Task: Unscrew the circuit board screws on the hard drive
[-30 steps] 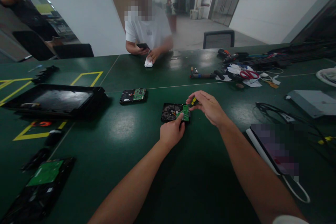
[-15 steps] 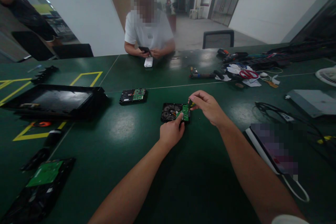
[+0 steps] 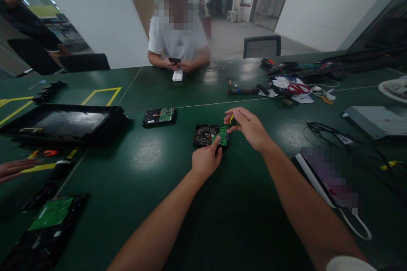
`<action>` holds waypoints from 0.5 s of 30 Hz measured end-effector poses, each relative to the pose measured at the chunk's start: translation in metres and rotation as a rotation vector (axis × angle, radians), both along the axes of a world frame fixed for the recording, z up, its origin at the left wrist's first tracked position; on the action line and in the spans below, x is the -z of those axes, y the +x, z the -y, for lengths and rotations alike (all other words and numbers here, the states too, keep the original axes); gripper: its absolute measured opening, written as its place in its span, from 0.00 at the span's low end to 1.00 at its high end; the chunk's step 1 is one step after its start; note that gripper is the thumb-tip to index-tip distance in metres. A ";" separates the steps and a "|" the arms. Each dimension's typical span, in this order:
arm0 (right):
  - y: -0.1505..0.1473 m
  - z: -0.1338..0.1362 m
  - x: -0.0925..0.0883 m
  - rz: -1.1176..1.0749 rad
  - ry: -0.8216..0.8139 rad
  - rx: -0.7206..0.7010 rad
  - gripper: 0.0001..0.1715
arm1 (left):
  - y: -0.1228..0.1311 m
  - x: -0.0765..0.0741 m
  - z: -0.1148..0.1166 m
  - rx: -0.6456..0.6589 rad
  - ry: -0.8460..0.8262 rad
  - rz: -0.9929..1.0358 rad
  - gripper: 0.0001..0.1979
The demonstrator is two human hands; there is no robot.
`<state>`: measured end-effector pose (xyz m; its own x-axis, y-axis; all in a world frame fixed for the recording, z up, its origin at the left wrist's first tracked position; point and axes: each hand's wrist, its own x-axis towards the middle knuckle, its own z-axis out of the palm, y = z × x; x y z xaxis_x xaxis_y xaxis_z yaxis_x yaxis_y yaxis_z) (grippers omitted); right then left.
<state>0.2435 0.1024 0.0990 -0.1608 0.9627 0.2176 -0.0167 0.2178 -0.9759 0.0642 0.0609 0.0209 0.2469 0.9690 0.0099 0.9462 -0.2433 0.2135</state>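
A hard drive point(image 3: 205, 136) lies on the dark green table in front of me, its circuit board point(image 3: 221, 134) facing up. My left hand point(image 3: 206, 161) grips its near edge, with a finger pressed on the board. Just beyond the drive's right end is my right hand point(image 3: 249, 129), thumb and fingers around a small screwdriver point(image 3: 232, 119) with yellow on its handle. The fingers cover most of the screwdriver, and its tip is too small to make out.
A second hard drive point(image 3: 159, 117) lies left of centre, and a third point(image 3: 47, 228) at near left. A black tray point(image 3: 63, 123) sits at left. Another person's hand point(image 3: 15, 169) reaches in there. Cables point(image 3: 337, 135) and a tablet-like device point(image 3: 327, 178) lie at right. A person point(image 3: 178, 42) sits opposite.
My right hand's fingers have opened out somewhat and shifted on the screwdriver, which now shows more yellow. My left hand stays on the drive. Another person's hand has entered at the left edge.
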 end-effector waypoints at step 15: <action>-0.004 0.009 -0.006 0.779 0.524 0.343 0.14 | 0.001 -0.001 0.000 -0.002 -0.019 -0.006 0.28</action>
<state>0.2394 0.0930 0.1050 -0.1707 0.7962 0.5804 0.7310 0.4973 -0.4672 0.0649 0.0609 0.0217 0.2447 0.9695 -0.0102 0.9479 -0.2370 0.2128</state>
